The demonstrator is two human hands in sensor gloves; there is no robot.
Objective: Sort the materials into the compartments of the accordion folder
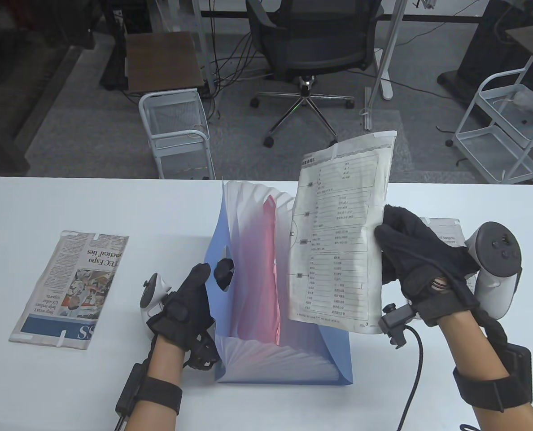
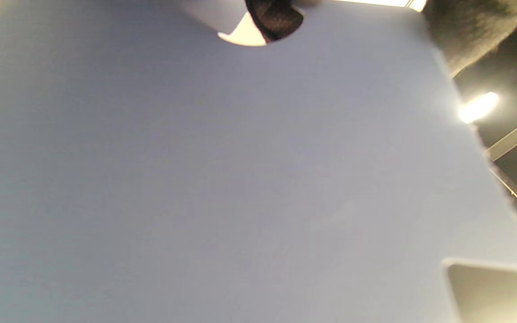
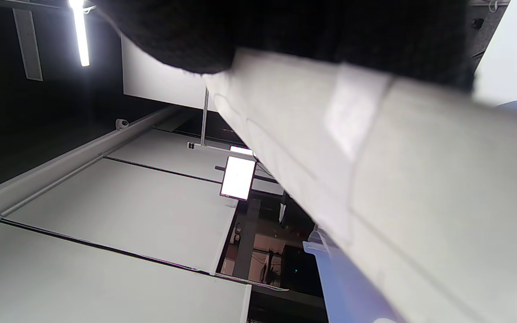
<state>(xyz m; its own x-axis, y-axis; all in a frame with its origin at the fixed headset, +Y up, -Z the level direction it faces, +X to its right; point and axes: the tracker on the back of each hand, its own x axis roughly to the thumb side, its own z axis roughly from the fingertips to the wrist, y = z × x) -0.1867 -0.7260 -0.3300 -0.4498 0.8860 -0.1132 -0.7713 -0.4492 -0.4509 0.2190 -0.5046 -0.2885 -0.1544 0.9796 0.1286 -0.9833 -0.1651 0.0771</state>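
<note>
We've got the folder [image 1: 266, 287] standing fanned open mid-desk, near the front edge. Our left hand [image 1: 183, 305] grips its blue front cover, a fingertip poking thru the cutout, bracing it. Right hand [image 1: 421, 262] is clamped on the printed sheet [image 1: 338, 238], held upright just above the pockets, right of the pink divider [image 1: 259, 265]. Filing step, we reckon. Next: lower the sheet's bottom edge into a pocket w/o snagging. Newspaper [image 1: 71, 283] waits toward the left edge; more paper [image 1: 446, 231] behind the right hand.
</note>
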